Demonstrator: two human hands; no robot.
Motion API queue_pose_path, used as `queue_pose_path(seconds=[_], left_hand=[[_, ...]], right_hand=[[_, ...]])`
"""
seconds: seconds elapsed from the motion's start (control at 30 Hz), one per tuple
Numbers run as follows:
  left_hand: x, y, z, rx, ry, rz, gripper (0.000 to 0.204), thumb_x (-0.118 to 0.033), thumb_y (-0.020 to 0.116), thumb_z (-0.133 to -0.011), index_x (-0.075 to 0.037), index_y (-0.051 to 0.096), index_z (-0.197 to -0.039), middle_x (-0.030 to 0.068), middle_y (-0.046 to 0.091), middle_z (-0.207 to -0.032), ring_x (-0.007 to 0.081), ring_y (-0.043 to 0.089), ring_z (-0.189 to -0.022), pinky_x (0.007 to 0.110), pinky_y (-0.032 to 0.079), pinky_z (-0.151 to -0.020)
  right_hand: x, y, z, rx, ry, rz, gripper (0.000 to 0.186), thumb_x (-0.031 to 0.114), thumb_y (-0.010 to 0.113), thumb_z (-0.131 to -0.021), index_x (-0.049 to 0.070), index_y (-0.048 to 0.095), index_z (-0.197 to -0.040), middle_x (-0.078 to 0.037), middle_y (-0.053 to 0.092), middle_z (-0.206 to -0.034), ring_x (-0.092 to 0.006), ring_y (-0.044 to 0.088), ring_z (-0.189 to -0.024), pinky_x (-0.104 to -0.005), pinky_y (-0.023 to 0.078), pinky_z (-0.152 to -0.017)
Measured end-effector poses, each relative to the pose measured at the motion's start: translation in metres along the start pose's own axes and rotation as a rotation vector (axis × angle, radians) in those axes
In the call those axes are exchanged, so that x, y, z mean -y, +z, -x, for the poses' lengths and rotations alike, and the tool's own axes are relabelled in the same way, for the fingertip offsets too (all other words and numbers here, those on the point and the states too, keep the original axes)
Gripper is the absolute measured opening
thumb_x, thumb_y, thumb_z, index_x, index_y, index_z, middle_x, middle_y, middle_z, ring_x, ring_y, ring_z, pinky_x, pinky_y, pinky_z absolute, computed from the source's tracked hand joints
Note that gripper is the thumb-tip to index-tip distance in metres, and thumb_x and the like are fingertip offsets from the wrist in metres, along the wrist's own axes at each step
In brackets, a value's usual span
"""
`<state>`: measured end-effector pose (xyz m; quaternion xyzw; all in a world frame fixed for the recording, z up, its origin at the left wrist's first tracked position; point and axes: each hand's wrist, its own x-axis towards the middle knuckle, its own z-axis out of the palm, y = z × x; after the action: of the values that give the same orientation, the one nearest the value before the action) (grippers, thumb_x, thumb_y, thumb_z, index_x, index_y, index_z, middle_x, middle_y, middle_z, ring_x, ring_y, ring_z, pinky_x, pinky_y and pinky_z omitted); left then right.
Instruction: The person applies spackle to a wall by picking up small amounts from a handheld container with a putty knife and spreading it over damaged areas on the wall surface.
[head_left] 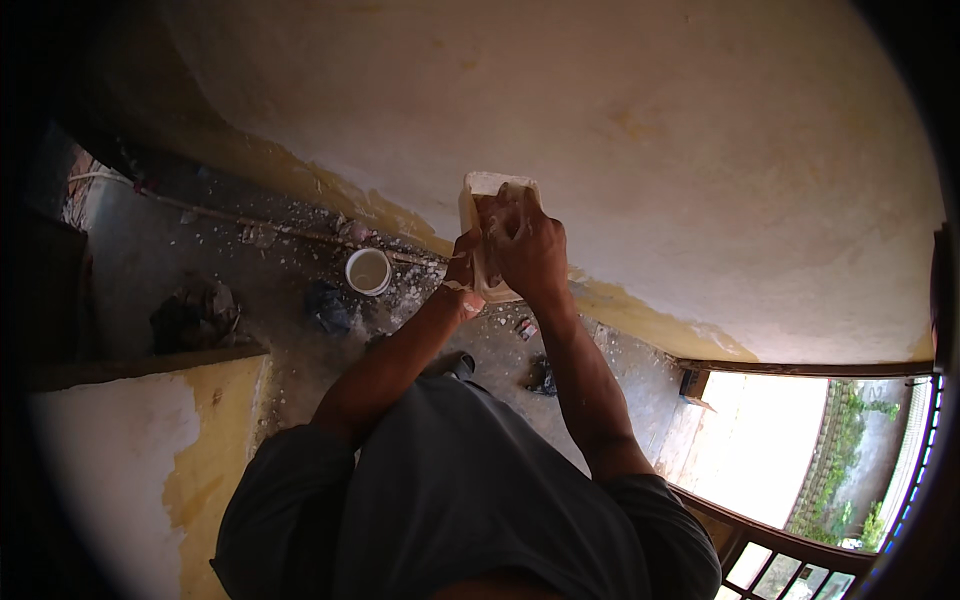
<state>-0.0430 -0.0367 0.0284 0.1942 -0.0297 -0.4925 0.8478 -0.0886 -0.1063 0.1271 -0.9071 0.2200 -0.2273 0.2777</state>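
A pale rectangular board point(487, 184), smeared with light plaster, is held up in front of the cream wall point(650, 130). My right hand point(530, 248) grips it from the right, fingers spread over its face. My left hand point(461, 275) is closed at the board's lower left edge, touching it; whether it also holds a small tool there is unclear. Both forearms rise from my dark grey shirt point(450, 500) at the bottom of the view.
Below lies a grey floor point(180, 250) littered with plaster chips. A white bucket point(368, 271) stands by the wall foot, dark rags point(195, 315) and small scraps lie near it. A railing point(790, 555) and bright opening sit at lower right, and a yellow-edged wall point(120, 460) at lower left.
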Motion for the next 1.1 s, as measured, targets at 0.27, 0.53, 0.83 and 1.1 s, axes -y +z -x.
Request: queue_pose_path(seconds=[0.27,0.53,0.83,1.1], left_hand=[[-0.001,0.002,0.005,0.097,0.001,0.094,0.075,-0.053,0.063,-0.084,-0.013,0.042,-0.144,0.0089,0.055,-0.138,0.0252,0.057,-0.123,0.043,0.048,-0.105],[0.001,0.005,0.005,0.109,0.043,0.111,0.079,-0.052,0.067,-0.081,-0.012,0.042,-0.144,0.0093,0.055,-0.138,0.0253,0.057,-0.123,0.042,0.047,-0.106],[0.0,0.009,0.005,0.0,0.017,0.059,0.083,-0.056,0.067,-0.078,-0.011,0.042,-0.144,0.0108,0.055,-0.137,0.0265,0.057,-0.123,0.043,0.048,-0.105],[0.003,-0.01,0.005,-0.005,-0.086,0.132,0.071,-0.058,0.053,-0.089,-0.013,0.043,-0.143,0.0117,0.055,-0.136,0.0292,0.057,-0.122,0.054,0.048,-0.102]], right_hand=[[-0.012,0.0,-0.003,-0.014,-0.046,-0.046,0.023,0.015,0.06,-0.087,0.001,0.056,-0.104,-0.025,0.064,-0.069,-0.0451,0.065,-0.069,-0.0529,0.053,-0.061],[-0.018,0.002,-0.005,0.013,-0.012,-0.033,0.023,0.013,0.059,-0.085,0.0,0.056,-0.103,-0.025,0.064,-0.069,-0.0448,0.066,-0.069,-0.0525,0.053,-0.061],[-0.023,-0.002,-0.006,0.039,0.028,-0.022,0.022,0.017,0.064,-0.085,0.003,0.057,-0.101,-0.021,0.068,-0.076,-0.0446,0.066,-0.072,-0.0495,0.054,-0.062],[-0.033,-0.031,-0.012,-0.071,0.086,-0.007,0.017,0.012,0.061,-0.086,0.003,0.056,-0.1,-0.018,0.071,-0.082,-0.0411,0.068,-0.072,-0.0481,0.054,-0.063]])
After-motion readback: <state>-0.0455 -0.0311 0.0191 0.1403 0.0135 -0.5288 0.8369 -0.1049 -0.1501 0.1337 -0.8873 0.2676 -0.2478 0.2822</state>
